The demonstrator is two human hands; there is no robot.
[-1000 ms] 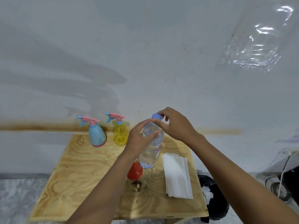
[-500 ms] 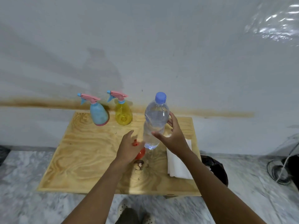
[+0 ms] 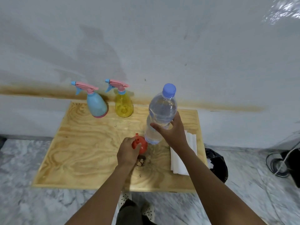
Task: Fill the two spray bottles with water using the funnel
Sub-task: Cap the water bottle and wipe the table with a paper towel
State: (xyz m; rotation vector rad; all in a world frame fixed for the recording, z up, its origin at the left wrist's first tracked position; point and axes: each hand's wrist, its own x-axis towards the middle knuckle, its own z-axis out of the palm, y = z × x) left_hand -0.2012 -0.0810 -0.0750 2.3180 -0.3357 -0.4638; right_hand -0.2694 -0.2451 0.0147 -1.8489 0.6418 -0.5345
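Observation:
A blue spray bottle point(image 3: 97, 106) and a yellow spray bottle point(image 3: 123, 106), both with pink trigger heads screwed on, stand at the back of the plywood table point(image 3: 78, 143) by the wall. A clear water bottle point(image 3: 160, 111) with a blue cap on stands upright near the table's middle, and my right hand point(image 3: 172, 132) is wrapped around its middle. My left hand point(image 3: 128, 153) grips a red funnel point(image 3: 140, 144) that sits on the table just left of the water bottle's base.
A folded white cloth point(image 3: 189, 142) lies on the table under my right forearm. A small brown knot or scrap point(image 3: 141, 162) is below the funnel. A black bin bag point(image 3: 216, 164) stands at the table's right, with cables and a fan point(image 3: 279, 163) farther right. My feet are below the front edge.
My left hand left the water bottle, dropped to the table and closed on the red funnel. My right hand slid from the cap down to the bottle's body. The view tilted downward.

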